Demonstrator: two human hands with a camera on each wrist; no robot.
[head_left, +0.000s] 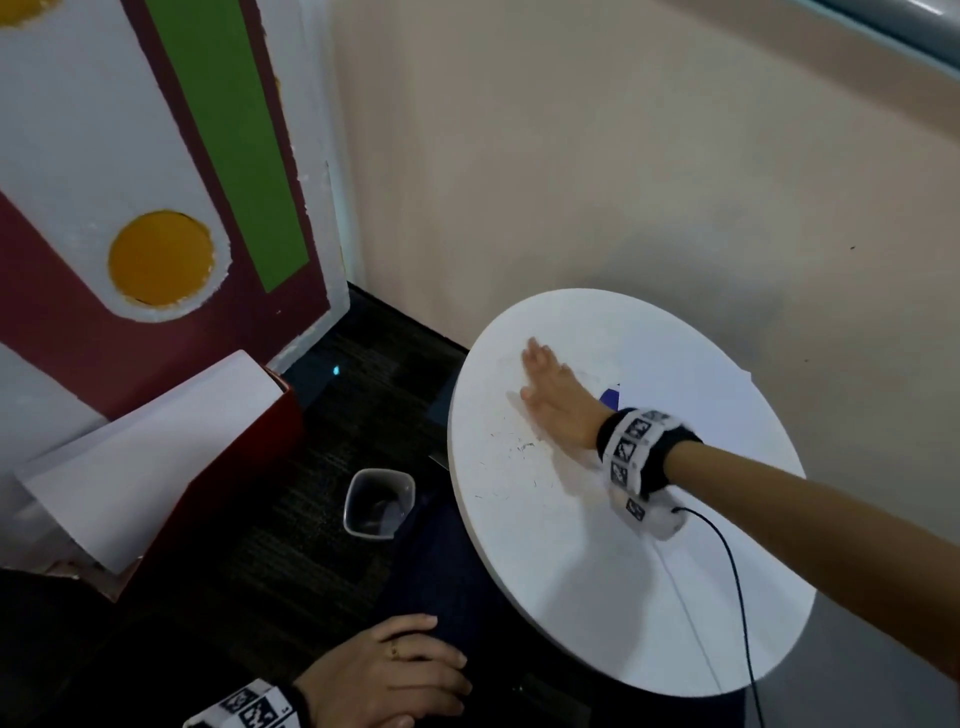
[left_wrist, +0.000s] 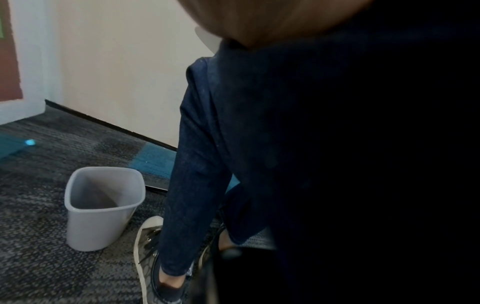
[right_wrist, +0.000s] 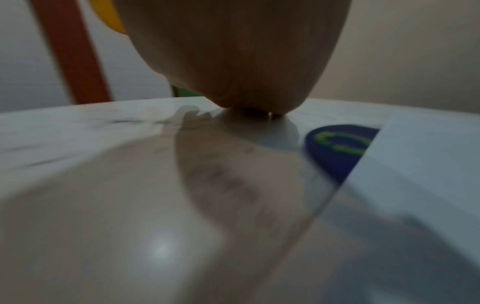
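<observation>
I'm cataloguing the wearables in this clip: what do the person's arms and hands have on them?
The right forearm is bare, with no sleeve. At the wrist of the right hand sits a black band with white blocks printed with black square markers; a thin black cable leaves it. The left hand has a similar marker band and a gold-coloured ring.

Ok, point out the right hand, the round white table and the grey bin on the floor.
right hand (head_left: 558, 400), head view, on the back of the hand, which lies flat on the tabletop.
round white table (head_left: 545, 566), head view, on bare top near the front.
grey bin (left_wrist: 96, 228), left wrist view, on its outer front wall.
</observation>
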